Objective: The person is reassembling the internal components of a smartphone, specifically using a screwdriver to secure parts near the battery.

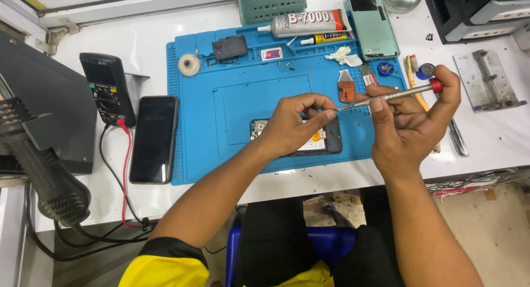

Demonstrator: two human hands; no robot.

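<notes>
Right hand (411,124): closed around a slim metal screwdriver (386,96) with a red cap. Left hand (295,124): fingertips pinched at the driver's tip. Opened phone (326,143): on blue work mat (221,104), partly under the left hand. Black phone (154,139) lies beside the mat.

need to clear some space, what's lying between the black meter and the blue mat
In the head view, a dark phone lies face up between the black meter and the blue mat, close beside the mat's left edge.

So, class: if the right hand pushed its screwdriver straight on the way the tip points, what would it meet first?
The right hand aims the screwdriver left; its tip would first meet the left hand's fingertips, which already seem pinched at it, though depth is unclear.
</notes>
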